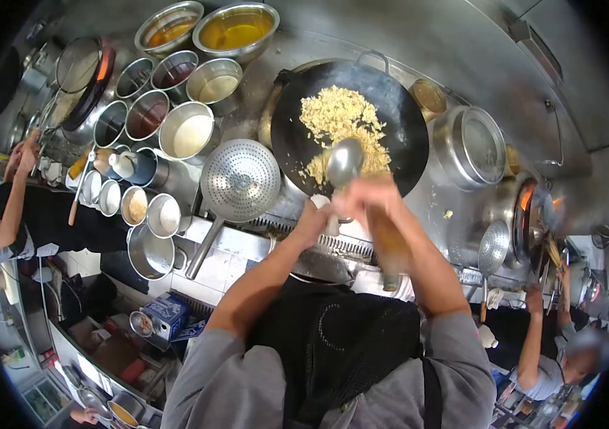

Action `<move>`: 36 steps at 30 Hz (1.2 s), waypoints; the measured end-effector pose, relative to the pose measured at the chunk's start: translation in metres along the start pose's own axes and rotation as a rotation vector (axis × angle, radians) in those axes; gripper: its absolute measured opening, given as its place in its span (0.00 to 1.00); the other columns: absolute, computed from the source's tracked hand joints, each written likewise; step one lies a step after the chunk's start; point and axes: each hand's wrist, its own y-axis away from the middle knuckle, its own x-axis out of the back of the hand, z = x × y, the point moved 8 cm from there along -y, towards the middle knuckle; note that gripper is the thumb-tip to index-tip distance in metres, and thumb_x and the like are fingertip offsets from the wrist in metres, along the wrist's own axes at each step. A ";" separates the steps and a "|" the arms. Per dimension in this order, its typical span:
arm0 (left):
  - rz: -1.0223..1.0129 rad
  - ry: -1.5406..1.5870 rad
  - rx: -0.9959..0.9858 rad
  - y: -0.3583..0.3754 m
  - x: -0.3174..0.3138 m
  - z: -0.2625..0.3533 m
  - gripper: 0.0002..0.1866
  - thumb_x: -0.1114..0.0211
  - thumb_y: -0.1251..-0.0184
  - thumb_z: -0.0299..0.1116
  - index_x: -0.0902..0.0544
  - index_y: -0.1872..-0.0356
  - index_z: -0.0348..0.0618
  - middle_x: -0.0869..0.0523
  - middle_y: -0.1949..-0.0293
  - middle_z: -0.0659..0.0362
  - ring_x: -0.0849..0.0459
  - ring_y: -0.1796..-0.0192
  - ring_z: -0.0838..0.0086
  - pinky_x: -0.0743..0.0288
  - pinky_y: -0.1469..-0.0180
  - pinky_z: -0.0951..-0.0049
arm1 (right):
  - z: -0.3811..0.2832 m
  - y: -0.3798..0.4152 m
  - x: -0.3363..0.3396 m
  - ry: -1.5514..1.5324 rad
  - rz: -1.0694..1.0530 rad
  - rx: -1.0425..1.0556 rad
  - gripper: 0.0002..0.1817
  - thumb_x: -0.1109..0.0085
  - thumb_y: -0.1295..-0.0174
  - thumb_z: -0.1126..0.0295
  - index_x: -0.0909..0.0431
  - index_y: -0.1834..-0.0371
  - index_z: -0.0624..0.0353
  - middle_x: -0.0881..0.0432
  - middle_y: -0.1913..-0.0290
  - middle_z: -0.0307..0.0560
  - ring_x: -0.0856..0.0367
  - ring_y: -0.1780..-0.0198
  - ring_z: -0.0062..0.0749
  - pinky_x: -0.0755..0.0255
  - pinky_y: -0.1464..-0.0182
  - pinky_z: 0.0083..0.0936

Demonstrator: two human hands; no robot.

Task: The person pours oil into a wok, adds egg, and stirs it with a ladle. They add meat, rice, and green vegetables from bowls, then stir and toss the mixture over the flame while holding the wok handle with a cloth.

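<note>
In the head view, a black wok [403, 100] holds loose yellowish fried rice [340, 111], spread from its middle down to the near side. My right hand [370, 196] is closed around a ladle [345, 159], whose metal bowl lies over the rice. A blurred brown handle runs back from that hand toward my apron. At the wok's near rim my left hand [312, 220] grips a folded white cloth [332, 223]; the fingers overlap the rim in this view.
Left of the wok rests a perforated strainer [240, 179], beside metal pots of sauces [186, 132] and two oil bowls [236, 30]. A lidded steel pot [467, 146] stands on the right. Other people work at stoves on the left [11, 200] and right [533, 343].
</note>
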 end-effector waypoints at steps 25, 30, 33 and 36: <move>0.121 0.000 0.084 0.009 0.004 0.014 0.19 0.43 0.40 0.22 0.29 0.46 0.36 0.20 0.54 0.57 0.19 0.55 0.70 0.22 0.56 0.69 | 0.123 0.051 0.178 -0.136 1.422 -0.193 0.18 0.41 0.33 0.71 0.35 0.81 0.55 0.33 0.86 0.35 0.37 0.86 0.16 0.42 0.83 0.21; 0.065 -0.041 0.135 0.011 -0.002 0.024 0.18 0.42 0.40 0.22 0.28 0.47 0.35 0.20 0.55 0.57 0.20 0.56 0.71 0.24 0.57 0.69 | 0.126 0.011 0.115 -0.494 0.966 -0.338 0.16 0.39 0.36 0.73 0.37 0.77 0.53 0.39 0.87 0.33 0.44 0.89 0.17 0.47 0.86 0.23; 0.119 0.011 0.165 0.014 -0.003 0.027 0.17 0.42 0.40 0.22 0.28 0.49 0.34 0.19 0.56 0.56 0.20 0.57 0.71 0.24 0.58 0.69 | 0.089 -0.015 0.131 -0.375 1.005 -0.422 0.17 0.38 0.36 0.72 0.37 0.77 0.52 0.39 0.87 0.31 0.45 0.89 0.17 0.49 0.87 0.22; 0.118 -0.032 0.096 0.006 0.003 0.017 0.16 0.41 0.40 0.23 0.27 0.50 0.33 0.20 0.57 0.56 0.20 0.58 0.71 0.23 0.58 0.69 | 0.078 -0.016 0.131 -0.374 1.097 -0.223 0.17 0.38 0.35 0.72 0.37 0.77 0.52 0.39 0.87 0.31 0.45 0.89 0.17 0.49 0.86 0.20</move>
